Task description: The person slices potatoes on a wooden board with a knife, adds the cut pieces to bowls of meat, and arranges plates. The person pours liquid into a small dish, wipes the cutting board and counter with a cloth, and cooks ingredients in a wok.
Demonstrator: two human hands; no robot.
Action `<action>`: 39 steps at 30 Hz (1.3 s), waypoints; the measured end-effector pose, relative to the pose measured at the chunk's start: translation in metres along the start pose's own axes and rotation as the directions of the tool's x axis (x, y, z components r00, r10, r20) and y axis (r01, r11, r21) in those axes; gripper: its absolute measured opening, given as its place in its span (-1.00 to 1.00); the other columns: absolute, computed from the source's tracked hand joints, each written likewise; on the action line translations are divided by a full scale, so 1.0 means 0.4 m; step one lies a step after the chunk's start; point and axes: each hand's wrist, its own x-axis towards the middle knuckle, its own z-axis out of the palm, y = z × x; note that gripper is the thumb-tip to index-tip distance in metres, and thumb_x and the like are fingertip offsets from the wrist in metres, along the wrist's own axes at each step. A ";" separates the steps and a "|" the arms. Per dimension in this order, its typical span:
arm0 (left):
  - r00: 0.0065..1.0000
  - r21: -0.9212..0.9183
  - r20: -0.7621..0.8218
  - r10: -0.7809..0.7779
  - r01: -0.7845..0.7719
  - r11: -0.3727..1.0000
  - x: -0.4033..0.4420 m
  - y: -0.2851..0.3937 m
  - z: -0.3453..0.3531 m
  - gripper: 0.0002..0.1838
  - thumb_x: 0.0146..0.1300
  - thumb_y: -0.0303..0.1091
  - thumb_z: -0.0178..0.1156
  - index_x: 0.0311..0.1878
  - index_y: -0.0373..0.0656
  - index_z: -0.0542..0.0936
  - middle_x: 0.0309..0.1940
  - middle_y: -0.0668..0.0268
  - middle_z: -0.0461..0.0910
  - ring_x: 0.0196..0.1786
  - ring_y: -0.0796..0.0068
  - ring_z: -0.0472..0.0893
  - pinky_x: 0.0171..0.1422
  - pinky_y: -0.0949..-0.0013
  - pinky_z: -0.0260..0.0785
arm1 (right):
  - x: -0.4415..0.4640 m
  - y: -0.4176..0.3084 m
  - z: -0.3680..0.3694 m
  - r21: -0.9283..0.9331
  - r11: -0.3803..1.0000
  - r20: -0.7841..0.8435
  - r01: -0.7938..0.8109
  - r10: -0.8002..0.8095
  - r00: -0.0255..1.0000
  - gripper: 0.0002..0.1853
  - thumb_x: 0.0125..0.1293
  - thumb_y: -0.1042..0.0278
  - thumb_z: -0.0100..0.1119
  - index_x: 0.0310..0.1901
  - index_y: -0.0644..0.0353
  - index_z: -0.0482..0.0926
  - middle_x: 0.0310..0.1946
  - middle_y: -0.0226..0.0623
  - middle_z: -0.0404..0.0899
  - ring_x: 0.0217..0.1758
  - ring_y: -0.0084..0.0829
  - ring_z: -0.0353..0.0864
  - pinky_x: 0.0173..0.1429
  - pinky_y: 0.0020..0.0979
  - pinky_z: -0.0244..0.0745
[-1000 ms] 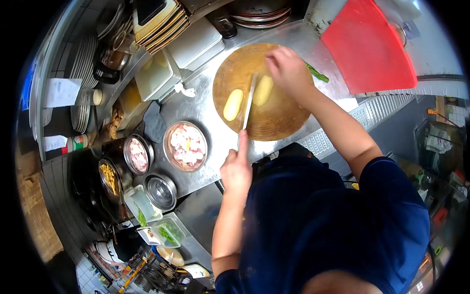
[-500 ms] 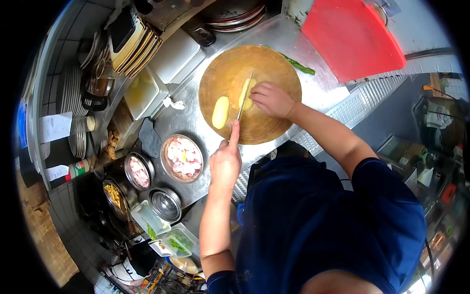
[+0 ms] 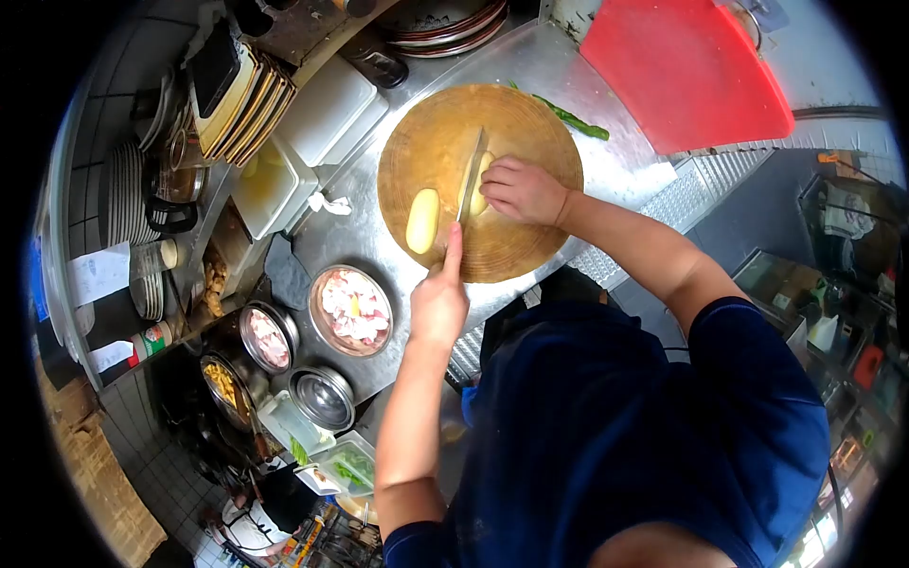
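My left hand [image 3: 440, 301] is closed on the handle of a knife [image 3: 471, 177], its index finger stretched toward the blade. The blade lies along the left side of a pale yellow, peeled potato-like piece [image 3: 481, 180] on the round wooden board [image 3: 530, 241]. My right hand [image 3: 521, 191] has its fingers curled on the right side of that piece, which they partly cover. A second whole pale yellow piece [image 3: 422, 221] lies on the board, left of the knife. Whether the blade has entered the piece cannot be made out.
A metal bowl of raw meat [image 3: 351, 310] stands left of my left hand, with more bowls beyond. Green peppers [image 3: 578, 121] lie behind the round board. A red board [image 3: 686, 80] is at the back right. White containers [image 3: 331, 109] and stacked plates [image 3: 445, 24] stand behind.
My right hand has come down from above the board onto the piece's right side. The knife has come against its left side. The whole view has shifted a little.
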 end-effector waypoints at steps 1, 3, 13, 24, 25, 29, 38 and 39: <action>1.000 0.012 0.021 -0.007 0.007 1.000 0.007 0.000 0.010 0.02 0.14 -0.65 0.09 0.68 0.17 0.00 -0.47 -0.02 0.65 -0.45 -0.08 0.67 -0.32 -0.05 0.54 | -0.001 0.001 0.001 -0.001 1.000 -0.004 0.005 -0.005 1.000 -0.81 0.13 0.41 0.32 -0.20 0.12 0.61 -0.15 -0.36 0.60 0.00 -0.25 0.58 0.09 -0.28 0.57; 0.999 0.032 0.046 -0.025 0.024 0.999 0.023 0.003 0.022 0.03 0.13 -0.65 0.08 0.69 0.16 0.00 -0.46 -0.03 0.65 -0.46 -0.08 0.68 -0.33 -0.05 0.55 | 0.006 0.013 -0.005 -0.017 1.000 -0.015 0.022 -0.023 1.000 -0.82 0.13 0.41 0.32 -0.21 0.12 0.61 -0.15 -0.36 0.60 0.00 -0.25 0.58 0.09 -0.28 0.57; 0.933 -0.025 -0.354 0.068 -0.082 0.996 -0.049 0.041 -0.017 -0.09 0.18 -0.62 0.17 0.63 0.10 0.20 -0.50 0.05 0.58 -0.50 -0.01 0.64 -0.42 0.00 0.52 | 0.003 -0.020 -0.008 -0.019 1.000 -0.030 0.011 -0.011 0.999 -0.85 0.13 0.45 0.32 -0.24 0.16 0.61 -0.14 -0.30 0.59 0.00 -0.20 0.57 0.11 -0.25 0.55; 0.988 0.144 -0.155 0.003 0.020 0.989 -0.040 0.032 0.005 -0.05 0.14 -0.64 0.09 0.64 0.18 0.16 -0.39 0.03 0.58 -0.45 0.06 0.69 -0.34 0.08 0.62 | 0.182 0.012 -0.168 -0.075 0.935 -0.181 -0.347 0.330 0.926 -0.94 0.23 0.47 0.24 -0.26 0.21 0.62 -0.21 -0.16 0.65 -0.03 -0.08 0.61 0.07 -0.13 0.51; 0.985 0.141 -0.170 0.006 0.018 0.990 -0.042 0.037 0.006 -0.05 0.14 -0.64 0.10 0.64 0.18 0.17 -0.41 0.04 0.57 -0.45 0.07 0.69 -0.35 0.08 0.62 | 0.226 0.023 -0.172 -0.060 0.958 -0.012 -0.280 0.280 0.960 -0.95 0.24 0.48 0.26 -0.27 0.23 0.61 -0.25 -0.16 0.64 -0.07 -0.07 0.62 0.04 -0.13 0.52; 0.971 0.153 -0.241 -0.004 0.042 0.987 -0.082 0.045 -0.004 -0.05 0.14 -0.63 0.13 0.64 0.18 0.19 -0.44 0.08 0.56 -0.48 0.08 0.67 -0.38 0.08 0.59 | 0.365 0.062 -0.175 -0.062 0.977 0.051 -0.204 0.207 0.977 -0.83 0.20 0.55 0.23 -0.16 0.24 0.63 -0.14 -0.11 0.67 0.05 -0.04 0.63 0.18 -0.13 0.54; 0.855 -0.185 -0.431 -0.288 0.229 0.956 -0.196 0.042 0.045 -0.13 0.21 -0.65 0.12 0.63 0.00 0.19 -0.50 0.07 0.58 -0.51 0.05 0.63 -0.36 0.04 0.53 | 0.199 0.087 -0.034 0.003 0.945 0.440 0.326 -0.294 0.848 -0.55 0.15 0.53 0.22 0.12 0.06 0.63 0.13 -0.22 0.62 0.29 -0.09 0.51 0.43 -0.13 0.37; 0.847 -0.211 -0.447 -0.288 0.213 0.954 -0.196 0.047 0.051 -0.13 0.21 -0.65 0.13 0.63 0.00 0.19 -0.50 0.07 0.58 -0.51 0.05 0.63 -0.35 0.04 0.54 | 0.191 0.101 -0.035 0.035 0.962 0.511 0.272 -0.251 0.822 -0.56 0.16 0.48 0.26 0.13 0.05 0.63 0.11 -0.22 0.62 0.27 -0.11 0.52 0.41 -0.13 0.39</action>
